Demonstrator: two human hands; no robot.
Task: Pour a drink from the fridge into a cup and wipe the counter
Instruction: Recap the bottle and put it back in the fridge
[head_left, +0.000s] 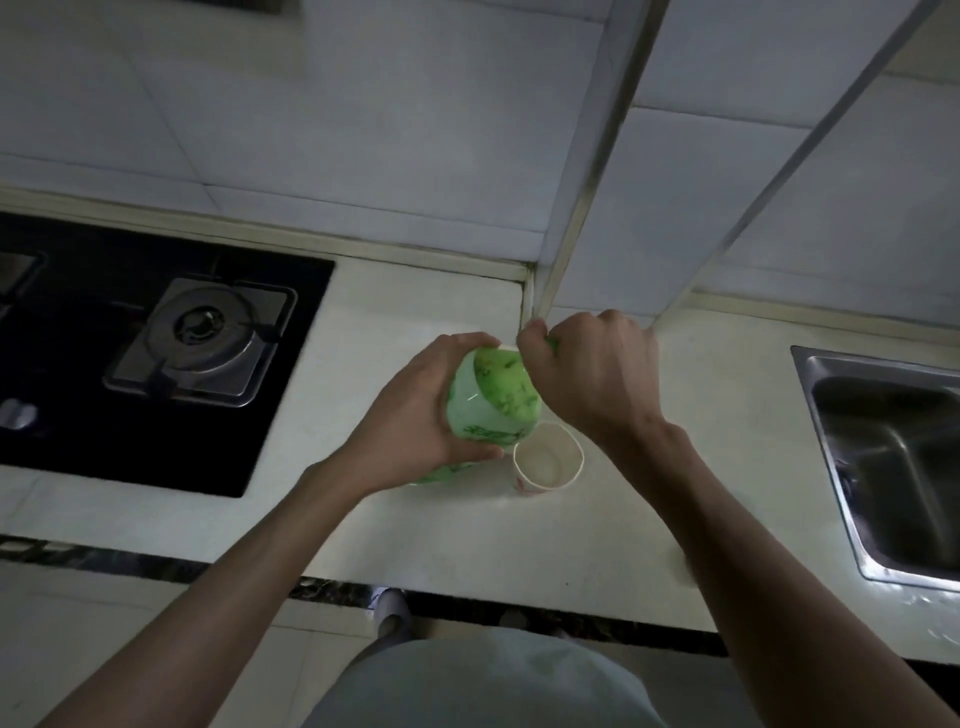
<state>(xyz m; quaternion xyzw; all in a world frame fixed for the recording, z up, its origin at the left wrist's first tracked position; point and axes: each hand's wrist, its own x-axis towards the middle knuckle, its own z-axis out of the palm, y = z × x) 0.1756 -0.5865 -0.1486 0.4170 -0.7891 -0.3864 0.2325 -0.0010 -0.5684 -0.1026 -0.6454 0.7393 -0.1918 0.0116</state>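
Fingers (470, 340) of your left hand (415, 415) are curled round the far side of the green bottle (493, 400), with your thumb pressed against its near side low on the label, so the body sits clamped in your palm. Your right hand (597, 374) is closed in a fist over the bottle's top, its fingers (535, 345) bunched tightly round the neck; the cap is hidden under them, with only a sliver of green showing beside the knuckles. The bottle leans, its top towards the back wall and its base towards you. Whether the base rests on the counter (519, 545) you cannot tell, as your left wrist covers it.

Just beside the bottle's lower right side stands the paper cup (548, 460), upright with its mouth open, on the middle of the counter and nearer the back edge than the front. It is touching or nearly touching the bottle.

On the counter's left end is a black glass hob (104, 452) with a steel burner (202, 338) set in it. On the right end a steel sink (893, 467) is sunk into the pale surface. Pale wall tiles (363, 130) rise from the back edge, and a boxed-out tiled corner meets the counter just behind your right hand. A dark strip (156, 566) runs along the front edge, and a shoe (389, 608) shows on the floor below it. The room is dim.
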